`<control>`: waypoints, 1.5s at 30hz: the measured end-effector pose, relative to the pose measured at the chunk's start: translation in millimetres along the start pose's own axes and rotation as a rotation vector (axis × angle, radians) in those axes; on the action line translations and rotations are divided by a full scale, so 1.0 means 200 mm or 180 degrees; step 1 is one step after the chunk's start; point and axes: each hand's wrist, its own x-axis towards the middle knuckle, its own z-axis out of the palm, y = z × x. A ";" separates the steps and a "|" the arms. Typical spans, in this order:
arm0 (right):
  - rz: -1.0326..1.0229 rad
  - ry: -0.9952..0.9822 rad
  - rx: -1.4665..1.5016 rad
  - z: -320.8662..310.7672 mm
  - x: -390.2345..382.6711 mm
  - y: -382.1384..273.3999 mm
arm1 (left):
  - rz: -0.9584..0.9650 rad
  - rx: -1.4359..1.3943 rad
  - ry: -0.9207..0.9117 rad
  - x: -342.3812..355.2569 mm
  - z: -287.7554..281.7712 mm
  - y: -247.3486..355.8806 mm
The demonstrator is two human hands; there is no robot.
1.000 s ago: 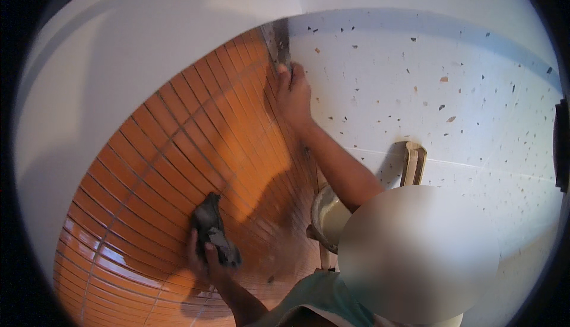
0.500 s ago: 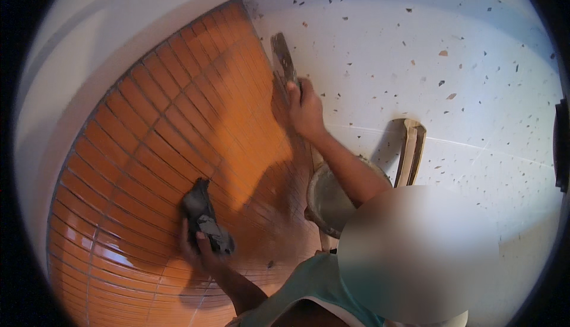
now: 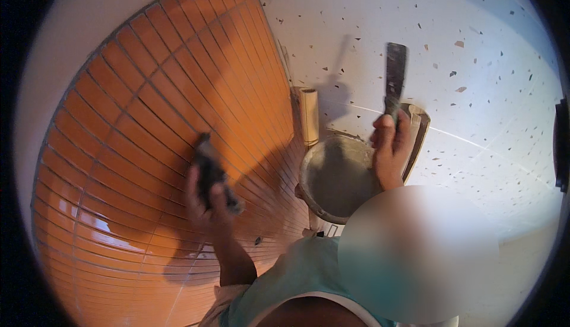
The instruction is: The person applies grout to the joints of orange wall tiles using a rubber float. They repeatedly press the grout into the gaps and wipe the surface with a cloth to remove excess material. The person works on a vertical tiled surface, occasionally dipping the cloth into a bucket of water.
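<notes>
My right hand (image 3: 393, 146) grips the handle of a putty knife (image 3: 396, 72), its dark smeared blade pointing up and away over the speckled white surface. Just left of that hand is a round bucket (image 3: 338, 184) with a grimy rim and grey contents or walls; which of these I cannot tell. My left hand (image 3: 208, 205) is closed around a dark grey, crumpled, cloth-like rag (image 3: 209, 172), blurred by motion, over orange tiles (image 3: 154, 113) with grey joint lines. Whether the rag touches the tiles is unclear.
A pale wooden or bamboo piece (image 3: 309, 116) stands behind the bucket, by the edge of the tiles. Another long wooden piece (image 3: 420, 126) is beside my right hand. The speckled white slab (image 3: 475, 89) stretches off to the right. A blurred patch hides the lower right.
My right hand has swung right and back from the tile edge with the putty knife, to beside the bucket. My left hand has risen slightly with the rag. The view has shifted.
</notes>
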 end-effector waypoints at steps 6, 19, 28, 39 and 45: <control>-0.0298 0.0596 0.0124 -0.24 0.01 0.12 | 0.0205 -0.0607 -0.0753 0.25 0.67 -0.06; -0.0443 0.1037 -0.0345 -0.46 -0.02 0.32 | 0.1365 0.1002 -0.1126 0.57 1.19 -0.40; -0.0590 0.1102 -0.0401 -0.43 0.01 0.41 | 0.1017 0.0631 -0.1245 0.38 1.19 -0.56; -0.0784 0.1012 -0.0853 -0.45 0.00 0.50 | 0.0801 0.0002 -0.0618 0.44 1.23 -0.51; -0.0965 0.0993 -0.1306 -0.48 0.00 0.51 | 0.1236 0.0684 -0.0157 0.66 1.30 -0.28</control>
